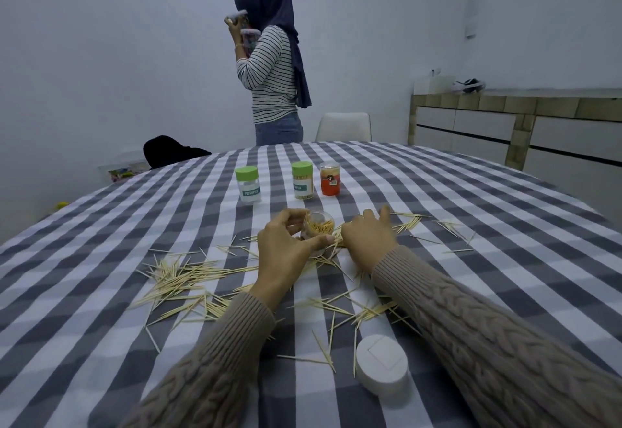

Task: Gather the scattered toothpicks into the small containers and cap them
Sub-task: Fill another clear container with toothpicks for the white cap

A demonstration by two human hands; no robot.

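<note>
The left hand (286,242) curls thumb and fingers round an open clear jar (318,230) part-filled with toothpicks, mid-table. The right hand (368,237) lies just beside it, fingers bent down onto loose toothpicks (188,276); whether they pinch any I cannot tell. A white cap (382,368) sits near the table's (101,293) front edge; three capped jars (304,180) stand beyond, with bare checked cloth either side.

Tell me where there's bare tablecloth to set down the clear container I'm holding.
Bare cloth lies between the left green-lidded jar and the left hand, and along the far right of the tablecloth. Toothpicks crowd the middle, both hands, the clear container and the white cap.
</note>
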